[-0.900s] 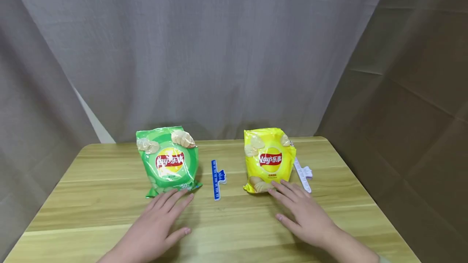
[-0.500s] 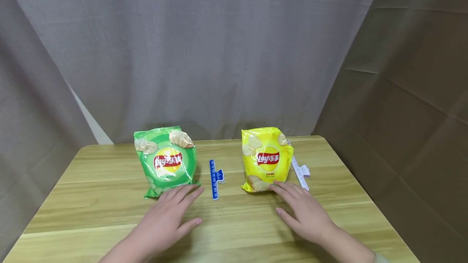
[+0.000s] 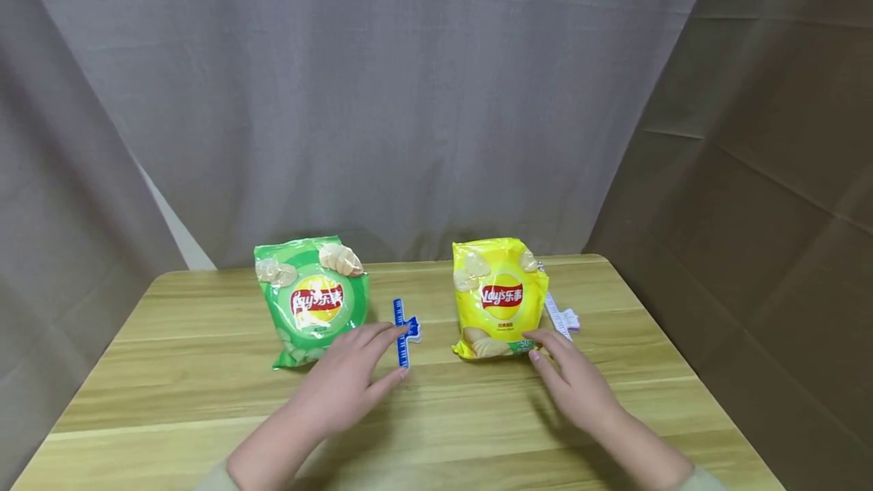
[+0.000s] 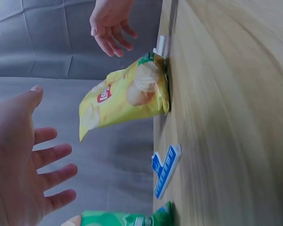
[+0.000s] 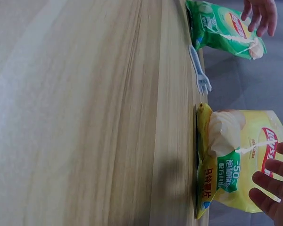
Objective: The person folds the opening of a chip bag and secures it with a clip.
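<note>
My left hand [image 3: 341,381] hovers over the table with its fingers extended, overlapping the lower right corner of a green chip bag [image 3: 317,290]. Its fingertips come up to a blue bag clip [image 3: 412,329] and cover part of the ruler-like bar. In the left wrist view, the fingers [image 4: 56,179] are spread with nothing between them. My right hand [image 3: 576,385] is held at the lower right corner of a yellow chip bag [image 3: 501,290], fingers loosely extended. Behind that bag's right side lies a white bag clip [image 3: 567,320], partly hidden by bag and hand.
The wooden table [image 3: 436,438] carries both bags, which lean back with their fronts facing me. A grey curtain [image 3: 423,97] hangs behind the far edge, and a darker cloth [image 3: 764,195] runs along the right side.
My left hand has moved right and slightly forward, from in front of the green bag to the blue clip. The right hand has shifted slightly right, uncovering more of the yellow bag's bottom corner.
</note>
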`<act>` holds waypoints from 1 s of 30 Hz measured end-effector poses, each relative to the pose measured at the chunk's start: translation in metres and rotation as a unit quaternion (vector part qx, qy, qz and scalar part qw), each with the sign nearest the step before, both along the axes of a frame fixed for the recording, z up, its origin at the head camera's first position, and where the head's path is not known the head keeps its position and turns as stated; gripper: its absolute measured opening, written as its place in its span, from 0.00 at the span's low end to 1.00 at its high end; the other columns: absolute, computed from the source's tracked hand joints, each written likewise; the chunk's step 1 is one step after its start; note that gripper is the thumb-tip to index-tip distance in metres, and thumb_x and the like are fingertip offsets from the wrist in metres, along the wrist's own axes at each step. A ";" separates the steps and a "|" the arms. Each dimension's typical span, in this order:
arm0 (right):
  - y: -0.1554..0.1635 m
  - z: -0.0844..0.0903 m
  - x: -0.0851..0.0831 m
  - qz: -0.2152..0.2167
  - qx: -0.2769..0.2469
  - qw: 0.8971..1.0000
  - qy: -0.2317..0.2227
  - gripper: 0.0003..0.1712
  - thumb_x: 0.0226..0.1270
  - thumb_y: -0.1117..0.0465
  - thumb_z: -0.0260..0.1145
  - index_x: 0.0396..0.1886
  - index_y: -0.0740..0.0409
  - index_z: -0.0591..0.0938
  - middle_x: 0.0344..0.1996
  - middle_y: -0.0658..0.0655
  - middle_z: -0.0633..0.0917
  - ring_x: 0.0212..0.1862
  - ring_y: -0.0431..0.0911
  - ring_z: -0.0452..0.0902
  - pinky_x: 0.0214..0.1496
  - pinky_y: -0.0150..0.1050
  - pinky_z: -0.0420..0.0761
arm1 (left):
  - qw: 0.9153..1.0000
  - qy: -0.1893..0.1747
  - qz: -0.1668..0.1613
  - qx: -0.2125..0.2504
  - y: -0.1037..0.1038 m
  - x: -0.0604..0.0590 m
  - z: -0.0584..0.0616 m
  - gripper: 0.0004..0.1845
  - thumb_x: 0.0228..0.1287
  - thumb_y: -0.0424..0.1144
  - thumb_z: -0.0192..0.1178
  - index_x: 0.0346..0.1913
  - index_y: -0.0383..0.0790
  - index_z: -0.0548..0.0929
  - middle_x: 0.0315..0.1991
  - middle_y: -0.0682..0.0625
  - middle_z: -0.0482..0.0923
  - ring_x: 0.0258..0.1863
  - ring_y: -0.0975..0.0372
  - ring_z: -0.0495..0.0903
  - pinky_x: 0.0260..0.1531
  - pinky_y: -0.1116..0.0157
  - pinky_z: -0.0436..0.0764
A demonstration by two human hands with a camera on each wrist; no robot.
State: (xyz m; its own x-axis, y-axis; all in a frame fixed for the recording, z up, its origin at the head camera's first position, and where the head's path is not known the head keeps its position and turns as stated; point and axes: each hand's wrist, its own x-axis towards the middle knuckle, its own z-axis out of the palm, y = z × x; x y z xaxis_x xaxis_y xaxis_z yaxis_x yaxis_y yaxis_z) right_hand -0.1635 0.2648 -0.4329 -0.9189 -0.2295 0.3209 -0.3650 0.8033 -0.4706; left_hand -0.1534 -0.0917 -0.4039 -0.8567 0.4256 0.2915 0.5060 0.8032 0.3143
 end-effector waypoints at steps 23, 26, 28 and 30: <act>0.014 0.002 -0.042 -0.087 -0.129 0.985 -0.070 0.30 0.81 0.44 0.44 0.65 0.62 0.72 0.62 0.66 0.76 0.62 0.62 0.72 0.62 0.61 0.70 | 0.998 -0.028 0.026 0.046 0.073 -0.052 0.029 0.34 0.71 0.65 0.49 0.71 0.48 0.70 0.68 0.49 0.71 0.69 0.54 0.67 0.68 0.49 0.65; 0.015 0.006 -0.049 -0.093 -0.153 0.981 -0.080 0.32 0.81 0.43 0.43 0.66 0.64 0.70 0.62 0.67 0.75 0.64 0.62 0.69 0.65 0.61 0.67 | 0.998 -0.023 0.029 0.046 0.081 -0.061 0.031 0.33 0.71 0.63 0.51 0.71 0.49 0.69 0.69 0.50 0.70 0.69 0.55 0.66 0.68 0.50 0.65; 0.015 0.009 -0.055 -0.096 -0.166 0.978 -0.081 0.34 0.81 0.43 0.42 0.67 0.66 0.69 0.62 0.68 0.74 0.65 0.62 0.68 0.67 0.60 0.65 | 0.998 -0.015 0.030 0.045 0.087 -0.069 0.032 0.33 0.71 0.63 0.51 0.71 0.49 0.69 0.68 0.50 0.70 0.69 0.55 0.67 0.68 0.52 0.65; 0.016 0.012 -0.061 -0.100 -0.177 0.976 -0.079 0.34 0.81 0.43 0.42 0.67 0.68 0.68 0.62 0.69 0.73 0.64 0.62 0.68 0.66 0.59 0.65 | 0.999 -0.009 0.032 0.043 0.093 -0.077 0.032 0.33 0.71 0.62 0.51 0.71 0.48 0.69 0.68 0.51 0.70 0.69 0.56 0.67 0.68 0.53 0.65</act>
State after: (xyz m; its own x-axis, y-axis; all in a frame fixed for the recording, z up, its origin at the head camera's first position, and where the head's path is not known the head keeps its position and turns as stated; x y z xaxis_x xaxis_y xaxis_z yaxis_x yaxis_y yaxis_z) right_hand -0.2241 0.2806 -0.4213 -0.9782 0.0598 0.1988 -0.1181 0.6274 -0.7697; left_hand -0.2299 0.0018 -0.3724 -0.8863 0.3444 0.3097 0.4491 0.8027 0.3924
